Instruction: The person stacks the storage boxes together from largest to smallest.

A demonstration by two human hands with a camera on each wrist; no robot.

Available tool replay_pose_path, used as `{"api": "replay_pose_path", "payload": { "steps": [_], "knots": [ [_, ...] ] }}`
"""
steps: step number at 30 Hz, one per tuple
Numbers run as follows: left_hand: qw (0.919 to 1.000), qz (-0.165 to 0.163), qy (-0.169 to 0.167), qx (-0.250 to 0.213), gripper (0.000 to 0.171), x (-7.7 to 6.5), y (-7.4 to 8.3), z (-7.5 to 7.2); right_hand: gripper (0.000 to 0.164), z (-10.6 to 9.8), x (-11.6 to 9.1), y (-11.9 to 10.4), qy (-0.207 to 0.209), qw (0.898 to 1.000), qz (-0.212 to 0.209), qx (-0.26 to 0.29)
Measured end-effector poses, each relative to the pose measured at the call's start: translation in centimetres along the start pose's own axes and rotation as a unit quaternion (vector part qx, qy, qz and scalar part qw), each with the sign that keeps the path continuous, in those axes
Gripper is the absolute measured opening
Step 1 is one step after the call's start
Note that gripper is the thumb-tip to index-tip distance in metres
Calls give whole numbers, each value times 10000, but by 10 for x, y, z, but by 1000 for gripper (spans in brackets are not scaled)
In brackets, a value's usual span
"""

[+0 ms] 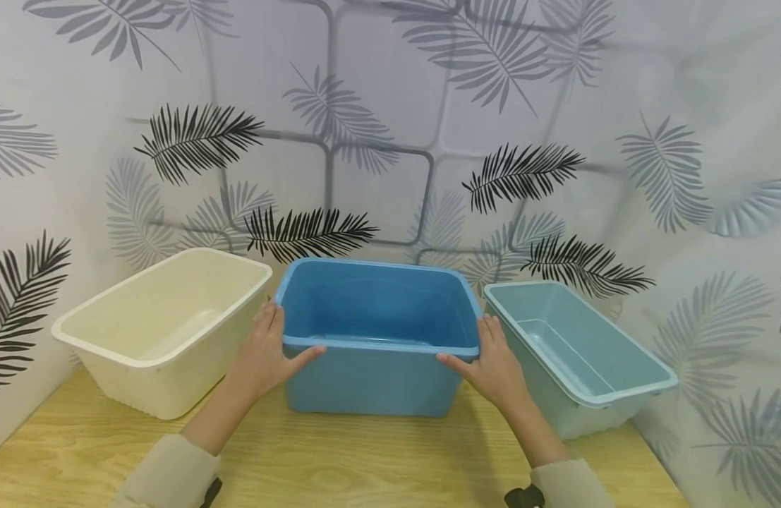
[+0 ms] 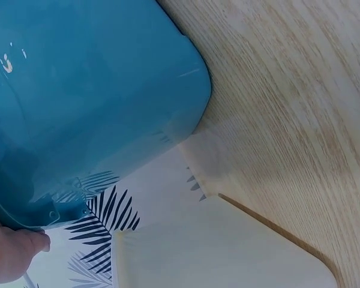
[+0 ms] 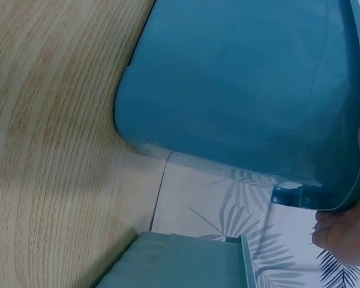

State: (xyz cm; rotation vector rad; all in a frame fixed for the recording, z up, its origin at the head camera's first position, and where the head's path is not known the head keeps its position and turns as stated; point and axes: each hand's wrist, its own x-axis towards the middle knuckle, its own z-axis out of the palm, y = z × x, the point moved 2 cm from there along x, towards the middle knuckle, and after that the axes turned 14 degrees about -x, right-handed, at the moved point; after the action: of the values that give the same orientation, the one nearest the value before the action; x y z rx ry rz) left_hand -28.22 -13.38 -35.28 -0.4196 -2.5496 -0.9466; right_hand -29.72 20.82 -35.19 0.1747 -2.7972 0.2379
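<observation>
A deep blue plastic bin [image 1: 374, 381] stands on the table in the middle of the head view, its inside bare. My left hand [image 1: 263, 355] grips its near left corner, thumb along the front rim and fingers at the side. At the opposite near corner my right hand [image 1: 494, 363] holds the rim the same way. Both wrist views show the bin's smooth outer wall, with the fingertips [image 2: 41, 241] of the left hand and the fingertips [image 3: 321, 231] of the right hand tucked under the rim lip.
To the left, a cream bin [image 1: 174, 384] stands at an angle, close beside the blue one. A pale green bin [image 1: 593, 416] stands angled on the right. Behind them rises a wall covering [image 1: 390, 92] with a leaf pattern. The wooden table [image 1: 352, 466] extends in front.
</observation>
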Motion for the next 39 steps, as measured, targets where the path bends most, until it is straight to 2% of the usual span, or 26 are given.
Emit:
{"api": "replay_pose_path", "payload": {
  "steps": [23,39],
  "knots": [
    [9999,-17,135,60,99,-13,2,-6,103,-3,-12,-7,-12,10000,77,13],
    [9998,-23,164,89,100,-23,0,-12,101,-4,-21,-14,208,9998,25,-47]
  ]
}}
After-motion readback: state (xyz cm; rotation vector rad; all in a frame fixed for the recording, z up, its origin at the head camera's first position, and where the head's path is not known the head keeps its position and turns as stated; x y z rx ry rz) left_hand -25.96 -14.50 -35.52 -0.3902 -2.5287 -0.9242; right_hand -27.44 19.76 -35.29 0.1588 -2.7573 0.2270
